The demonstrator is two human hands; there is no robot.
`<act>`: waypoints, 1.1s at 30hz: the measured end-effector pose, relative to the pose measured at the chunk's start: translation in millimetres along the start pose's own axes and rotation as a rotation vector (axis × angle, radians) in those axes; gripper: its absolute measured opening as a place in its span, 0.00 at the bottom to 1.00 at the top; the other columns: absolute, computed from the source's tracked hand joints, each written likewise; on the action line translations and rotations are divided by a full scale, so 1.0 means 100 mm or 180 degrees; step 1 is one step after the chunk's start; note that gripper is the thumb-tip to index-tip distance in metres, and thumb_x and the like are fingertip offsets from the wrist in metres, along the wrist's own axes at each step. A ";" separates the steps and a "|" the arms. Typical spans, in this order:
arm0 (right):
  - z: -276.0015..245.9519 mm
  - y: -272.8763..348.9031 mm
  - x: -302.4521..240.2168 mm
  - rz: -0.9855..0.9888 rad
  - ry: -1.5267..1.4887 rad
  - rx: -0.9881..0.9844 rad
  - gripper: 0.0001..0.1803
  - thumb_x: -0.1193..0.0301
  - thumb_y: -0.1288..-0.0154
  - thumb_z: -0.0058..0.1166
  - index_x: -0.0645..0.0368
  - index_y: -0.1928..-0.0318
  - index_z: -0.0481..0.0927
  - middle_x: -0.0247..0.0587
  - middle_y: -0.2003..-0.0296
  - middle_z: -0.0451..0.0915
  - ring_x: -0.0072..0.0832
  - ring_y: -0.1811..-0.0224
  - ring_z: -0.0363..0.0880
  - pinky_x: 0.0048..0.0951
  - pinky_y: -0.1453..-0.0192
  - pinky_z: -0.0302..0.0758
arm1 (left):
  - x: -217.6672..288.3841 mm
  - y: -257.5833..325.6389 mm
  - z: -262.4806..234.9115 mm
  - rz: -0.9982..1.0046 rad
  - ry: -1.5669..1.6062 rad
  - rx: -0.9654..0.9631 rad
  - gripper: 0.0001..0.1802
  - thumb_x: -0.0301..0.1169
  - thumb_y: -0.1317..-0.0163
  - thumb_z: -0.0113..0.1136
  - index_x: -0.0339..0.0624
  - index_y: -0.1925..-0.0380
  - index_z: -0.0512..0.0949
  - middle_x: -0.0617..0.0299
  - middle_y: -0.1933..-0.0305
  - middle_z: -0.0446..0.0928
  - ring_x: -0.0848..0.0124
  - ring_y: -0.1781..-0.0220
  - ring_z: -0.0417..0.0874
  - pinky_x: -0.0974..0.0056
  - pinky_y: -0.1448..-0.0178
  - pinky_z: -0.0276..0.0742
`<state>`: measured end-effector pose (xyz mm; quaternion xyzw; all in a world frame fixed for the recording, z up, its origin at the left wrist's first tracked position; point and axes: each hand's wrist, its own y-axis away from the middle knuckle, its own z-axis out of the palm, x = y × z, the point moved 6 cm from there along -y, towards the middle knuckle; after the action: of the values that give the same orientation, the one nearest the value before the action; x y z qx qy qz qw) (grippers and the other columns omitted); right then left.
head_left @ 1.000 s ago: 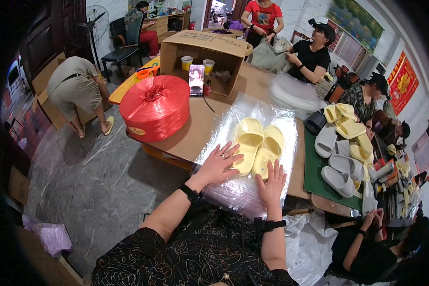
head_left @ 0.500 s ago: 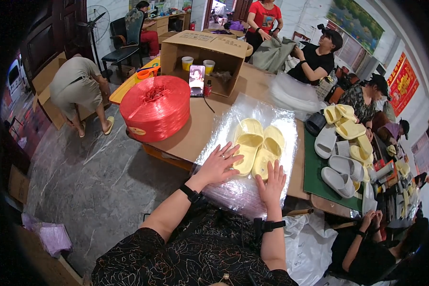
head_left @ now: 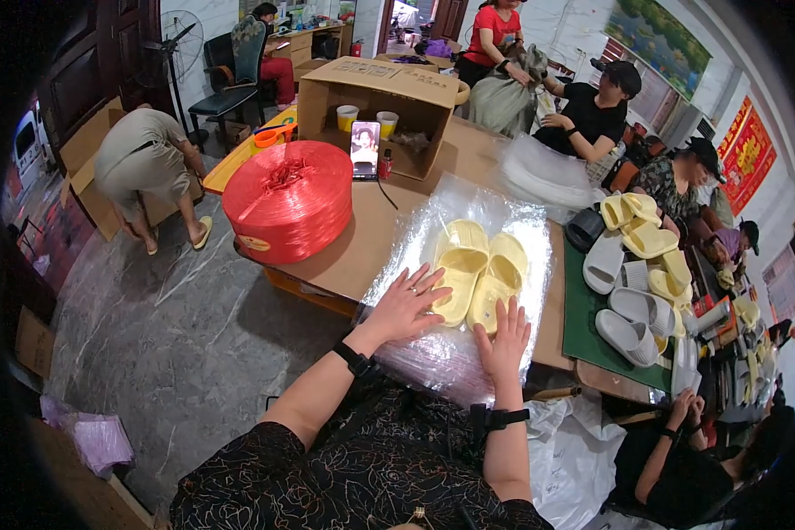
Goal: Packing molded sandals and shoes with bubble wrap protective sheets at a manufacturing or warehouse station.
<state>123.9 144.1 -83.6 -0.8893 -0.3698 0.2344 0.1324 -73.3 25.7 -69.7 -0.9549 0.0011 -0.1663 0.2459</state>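
A pair of pale yellow slide slippers lies side by side, toes pointing away from me, on a stack of clear plastic bags. My left hand rests with fingers spread at the heel of the left slipper, its fingertips touching the edge. My right hand lies flat by the heel of the right slipper, fingers stretched forward. Neither hand grips anything. The stack sits on a brown cardboard-covered table.
Left of the bags stands a big roll of red plastic twine. Behind are a propped phone and an open carton with yellow cups. Grey and yellow slippers crowd a green mat at right. Several people work around; one bends at left.
My hands and the slippers stay put. At the back, two people have shifted with a grey-green sack, which now hangs more upright between them.
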 end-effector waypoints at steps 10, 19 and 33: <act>0.02 0.00 0.01 -0.0025 0.0082 0.0039 0.40 0.45 0.33 0.52 0.50 0.27 0.63 0.45 0.24 0.53 0.52 0.22 0.48 0.59 0.22 0.41 | -0.02 0.00 0.03 -0.0013 0.0004 -0.0015 0.33 0.54 0.35 0.56 0.61 0.31 0.69 0.63 0.20 0.54 0.54 0.19 0.50 0.38 0.22 0.49; 0.00 -0.01 0.00 -0.0019 0.0051 0.0025 0.40 0.45 0.34 0.53 0.51 0.28 0.63 0.45 0.24 0.54 0.52 0.22 0.48 0.59 0.22 0.42 | -0.01 -0.01 0.00 -0.0030 0.0023 -0.0055 0.33 0.54 0.36 0.57 0.61 0.32 0.69 0.64 0.20 0.53 0.54 0.19 0.50 0.38 0.22 0.48; -0.03 0.01 -0.01 -0.0031 -0.0002 0.0055 0.40 0.44 0.34 0.53 0.52 0.28 0.64 0.47 0.24 0.54 0.53 0.22 0.49 0.60 0.23 0.42 | 0.02 0.00 -0.01 -0.0024 -0.0032 -0.0044 0.32 0.53 0.35 0.56 0.62 0.32 0.69 0.62 0.20 0.54 0.54 0.19 0.50 0.39 0.21 0.48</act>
<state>125.1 142.6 -81.3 -0.8862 -0.3721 0.2373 0.1411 -71.7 25.3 -68.2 -0.9574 -0.0026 -0.1623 0.2387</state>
